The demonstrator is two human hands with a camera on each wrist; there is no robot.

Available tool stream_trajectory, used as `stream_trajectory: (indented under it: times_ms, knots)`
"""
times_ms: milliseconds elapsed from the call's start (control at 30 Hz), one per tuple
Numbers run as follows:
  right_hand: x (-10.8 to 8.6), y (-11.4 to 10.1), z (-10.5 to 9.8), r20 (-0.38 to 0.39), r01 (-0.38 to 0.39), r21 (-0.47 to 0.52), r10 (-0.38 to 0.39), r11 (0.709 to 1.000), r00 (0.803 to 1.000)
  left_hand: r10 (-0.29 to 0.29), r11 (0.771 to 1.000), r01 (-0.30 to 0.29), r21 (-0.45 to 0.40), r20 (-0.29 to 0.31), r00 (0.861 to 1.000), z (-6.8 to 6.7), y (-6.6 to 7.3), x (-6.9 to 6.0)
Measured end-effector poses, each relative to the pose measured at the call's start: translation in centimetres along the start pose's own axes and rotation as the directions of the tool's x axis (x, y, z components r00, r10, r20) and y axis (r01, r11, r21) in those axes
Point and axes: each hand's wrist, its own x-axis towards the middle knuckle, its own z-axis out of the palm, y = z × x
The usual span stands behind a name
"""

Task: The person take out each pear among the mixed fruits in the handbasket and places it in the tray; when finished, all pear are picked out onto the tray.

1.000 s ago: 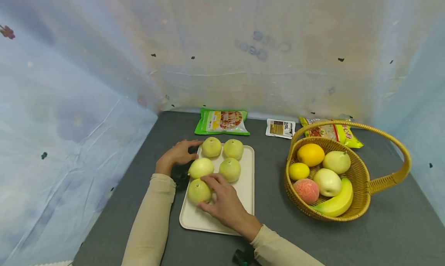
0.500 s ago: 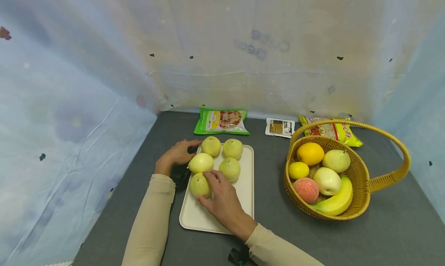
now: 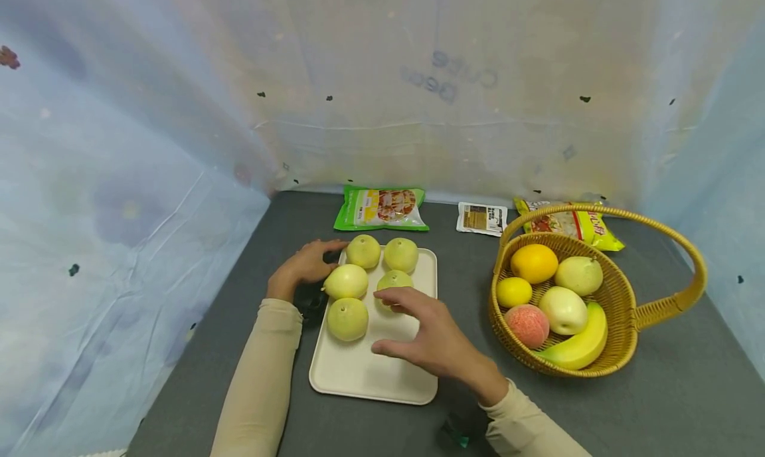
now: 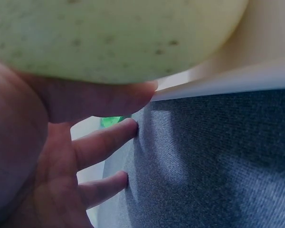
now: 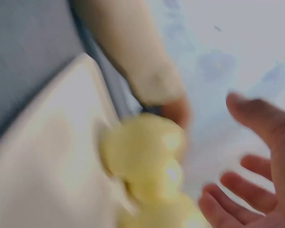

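Several round, pale-green pear-like fruits lie on a cream tray (image 3: 382, 377), in two uneven columns. The nearest pale-green fruit (image 3: 347, 319) sits in the left column. Above the tray's right half, my right hand (image 3: 439, 334) hovers with thumb and fingers spread, holding nothing and partly covering a fruit in the right column. My left hand (image 3: 307, 263) rests at the tray's far-left edge with extended fingers. In the left wrist view, its index finger lies alongside a speckled green fruit (image 4: 118, 38) and by the tray rim. The right wrist view is blurred.
Right of the tray stands a wicker basket (image 3: 626, 341) with a tall handle, holding a banana (image 3: 576, 344), a peach (image 3: 527, 326), an orange (image 3: 534, 264), a lemon (image 3: 514, 293) and pale-green fruits. Packets, including a green bag (image 3: 382, 208), lie along the back.
My right hand has let go of the nearest fruit and moved right, its fingers spreading. That fruit had shifted slightly up and right on the tray. My left hand has stayed in place.
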Motion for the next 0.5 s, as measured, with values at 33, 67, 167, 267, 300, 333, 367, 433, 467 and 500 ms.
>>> stream_trajectory:
  times_ms: [33,67,167,267,300,333,367,433,467,500]
  knots:
    - [-0.3,0.0,-1.3,0.001,-0.013,0.027,0.013,1.000,1.000,-0.002,1.000,0.002,-0.004,0.001,1.000,0.0,0.0,0.0]
    - [-0.6,0.0,-2.5,0.001,-0.024,0.049,0.024,0.999,1.000,-0.005,1.000,0.005,-0.008,0.003,1.000,0.0,0.0,0.0]
    - [-1.8,0.3,-6.4,-0.012,-0.076,0.079,0.077,0.994,0.997,-0.010,1.000,0.010,-0.012,0.006,1.000,0.0,0.1,0.0]
    - [-3.2,0.6,-10.1,-0.043,-0.144,0.046,0.146,0.988,0.988,-0.012,1.000,0.012,-0.016,0.003,1.000,-0.1,0.1,0.0]
    - [-3.7,0.7,-11.3,-0.058,-0.169,0.026,0.170,0.985,0.984,-0.012,1.000,0.012,-0.019,0.002,1.000,-0.1,0.1,0.0]
    - [-4.3,0.8,-12.4,-0.074,-0.193,0.011,0.193,0.981,0.978,-0.011,1.000,0.011,-0.022,0.001,1.000,-0.1,0.1,0.0]
    - [-4.7,0.9,-13.4,-0.090,-0.219,-0.014,0.217,0.976,0.972,-0.012,1.000,0.012,-0.025,0.000,1.000,-0.1,0.1,-0.1]
    - [-5.7,1.0,-15.4,-0.122,-0.262,-0.067,0.252,0.963,0.960,-0.012,0.999,0.012,-0.032,-0.001,1.000,0.0,0.1,-0.1]
    - [-6.2,1.0,-16.3,-0.136,-0.289,-0.096,0.275,0.952,0.952,-0.012,0.999,0.012,-0.033,-0.001,1.000,0.0,0.1,-0.1]
    - [-6.6,1.1,-17.1,-0.149,-0.315,-0.123,0.297,0.941,0.943,-0.015,0.999,0.015,-0.033,0.001,1.000,0.0,0.1,-0.1]
